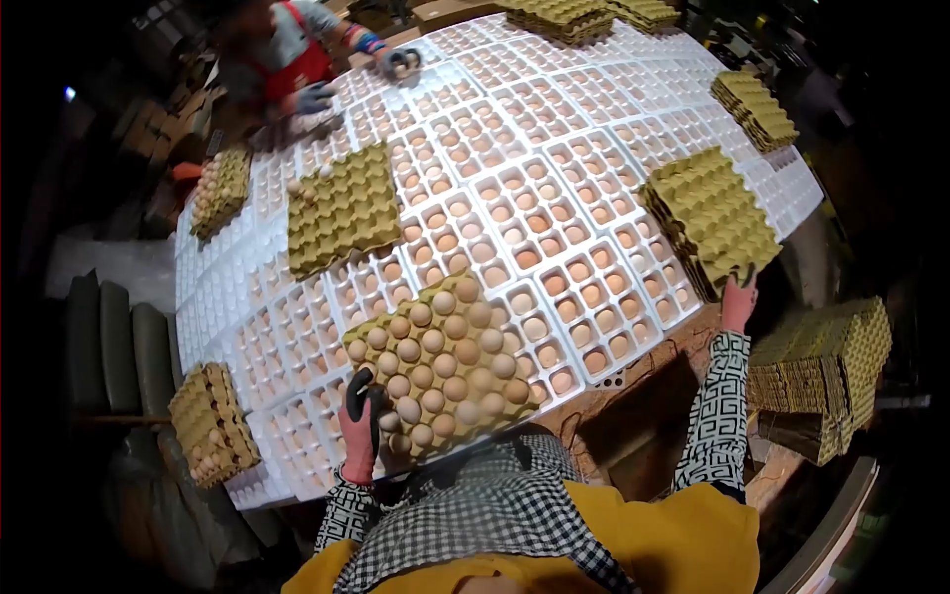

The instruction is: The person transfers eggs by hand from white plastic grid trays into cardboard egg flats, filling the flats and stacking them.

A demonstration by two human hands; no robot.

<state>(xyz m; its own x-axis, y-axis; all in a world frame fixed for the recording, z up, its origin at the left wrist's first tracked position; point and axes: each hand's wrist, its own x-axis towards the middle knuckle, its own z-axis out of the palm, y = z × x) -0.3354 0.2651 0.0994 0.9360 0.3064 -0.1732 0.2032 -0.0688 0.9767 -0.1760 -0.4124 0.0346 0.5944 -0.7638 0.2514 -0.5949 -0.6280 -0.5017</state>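
Observation:
My left hand [360,424], in a pink glove with dark fingertips, grips the left edge of a yellowish pulp egg tray [526,396] filled with brown eggs [432,341]. The tray lies over white plastic egg trays [594,376] at the table's near edge. My right hand [739,300], gloved the same way, reaches out to the right. Its fingers close on the near corner of a stack of pulp egg trays [714,213] holding no eggs. The undersides of both grips are hidden.
White trays of eggs cover the tabletop. Other pulp trays stand at the left [341,208], far right [754,109] and back [562,18]. A tall pulp-tray stack [821,371] is beside the table at right. Across the table, a co-worker's gloved hands [400,63] are over the trays.

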